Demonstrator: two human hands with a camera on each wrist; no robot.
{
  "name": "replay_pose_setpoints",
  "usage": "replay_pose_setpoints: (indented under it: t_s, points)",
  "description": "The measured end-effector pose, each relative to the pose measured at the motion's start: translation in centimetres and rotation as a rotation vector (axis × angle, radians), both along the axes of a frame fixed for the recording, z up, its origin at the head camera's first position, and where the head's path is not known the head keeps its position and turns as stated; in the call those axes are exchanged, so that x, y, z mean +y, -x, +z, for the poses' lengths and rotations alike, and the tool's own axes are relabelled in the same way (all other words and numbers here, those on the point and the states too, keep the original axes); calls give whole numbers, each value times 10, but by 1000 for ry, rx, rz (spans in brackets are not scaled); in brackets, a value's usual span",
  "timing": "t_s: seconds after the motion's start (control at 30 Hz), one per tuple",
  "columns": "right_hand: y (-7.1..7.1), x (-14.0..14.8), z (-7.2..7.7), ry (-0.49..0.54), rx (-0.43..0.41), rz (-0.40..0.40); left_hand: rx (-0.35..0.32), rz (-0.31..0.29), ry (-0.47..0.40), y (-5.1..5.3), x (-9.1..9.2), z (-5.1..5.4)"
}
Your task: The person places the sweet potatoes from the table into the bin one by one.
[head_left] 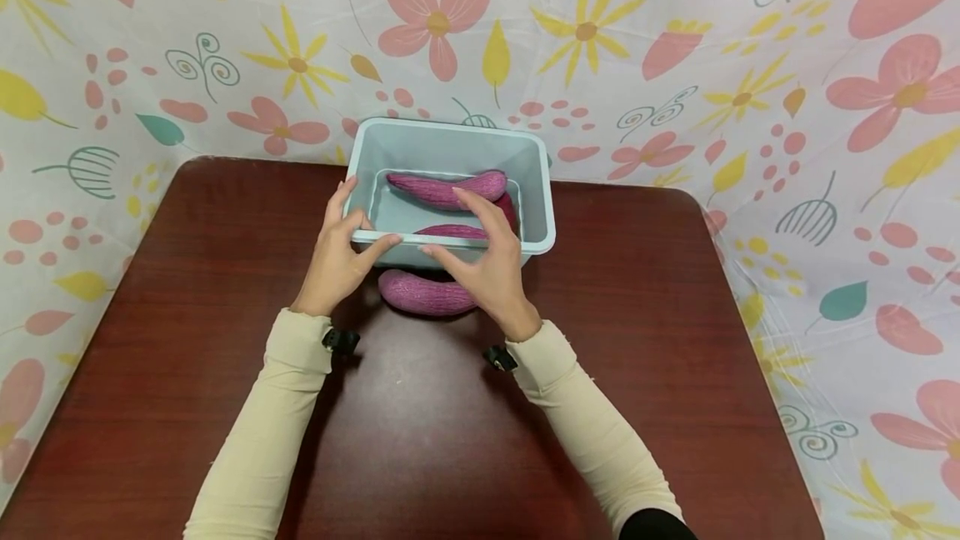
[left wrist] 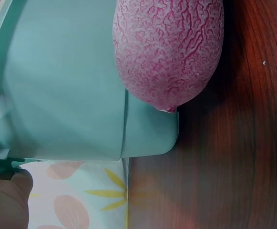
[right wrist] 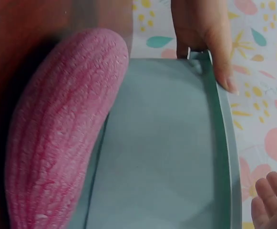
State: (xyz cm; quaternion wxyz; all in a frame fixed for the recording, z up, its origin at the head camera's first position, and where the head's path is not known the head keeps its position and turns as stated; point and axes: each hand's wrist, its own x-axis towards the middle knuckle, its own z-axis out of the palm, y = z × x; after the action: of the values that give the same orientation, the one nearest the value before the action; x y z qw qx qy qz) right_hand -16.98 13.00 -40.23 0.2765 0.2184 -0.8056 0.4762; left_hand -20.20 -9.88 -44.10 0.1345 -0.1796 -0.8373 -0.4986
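Note:
A pale blue-green plastic bin [head_left: 450, 130] stands on the table, its front rim toward me. My left hand [head_left: 335, 261] grips the bin's front left corner, thumb on the front rim and fingers along the side. My right hand [head_left: 491, 269] hovers over the front rim with thumb and forefinger spread, holding nothing. In front of the bin lies a wrinkled purple sweet potato [head_left: 423, 292], partly behind my right hand. Inside are another long purple one [head_left: 442, 188], one partly hidden by the rim [head_left: 450, 231], and something dark red [head_left: 507, 211] at the right.
The dark brown wooden table [head_left: 637, 340] extends on both sides of the bin and toward me. A flower-printed cloth [head_left: 675, 65] hangs close behind the bin and along both sides of the table.

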Motion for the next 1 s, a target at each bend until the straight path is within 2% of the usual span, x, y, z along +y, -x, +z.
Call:
replay_pose_setpoints:
  t_s: [0.27, 0.47, 1.0]
  points:
    - [-16, 2, -13, 49, 3, 118, 0, 3, 13, 1, 0, 2]
    - [-22, 3, -26, 45, 18, 196, -7, -1, 7, 1, 0, 2]
    - [-36, 2, -52, -2, -42, 215, -19, 3, -1, -1, 0, 2]
